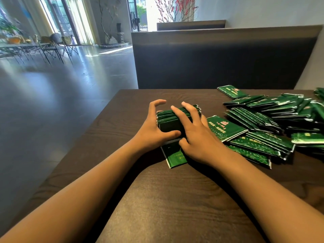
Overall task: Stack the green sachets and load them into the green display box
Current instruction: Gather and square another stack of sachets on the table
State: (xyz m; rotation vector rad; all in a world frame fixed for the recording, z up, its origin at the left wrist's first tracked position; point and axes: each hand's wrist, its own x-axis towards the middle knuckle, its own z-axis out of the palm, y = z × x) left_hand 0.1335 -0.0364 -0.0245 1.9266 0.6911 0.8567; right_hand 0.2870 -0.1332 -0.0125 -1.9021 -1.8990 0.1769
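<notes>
dark wood makes the table (pixel 157 199). near its middle a stack of green sachets (pixel 172 118) is held on edge, squeezed between the left hand (pixel 154 130) and the right hand (pixel 196 137), both curled around it, probably so the edges are made even. right of the stack, loose sachets (pixel 280 111) are spread. no display box is seen.

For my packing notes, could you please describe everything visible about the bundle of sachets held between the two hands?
The bundle of sachets is a tight pack of dark green, glossy, foil-like packets standing on edge on the dark wooden table, their pale crimped edges lined up on top. The left hand braces its left side, thumb across the near face; the right hand lies over its top and right side. It stands on a flat sachet.
</notes>
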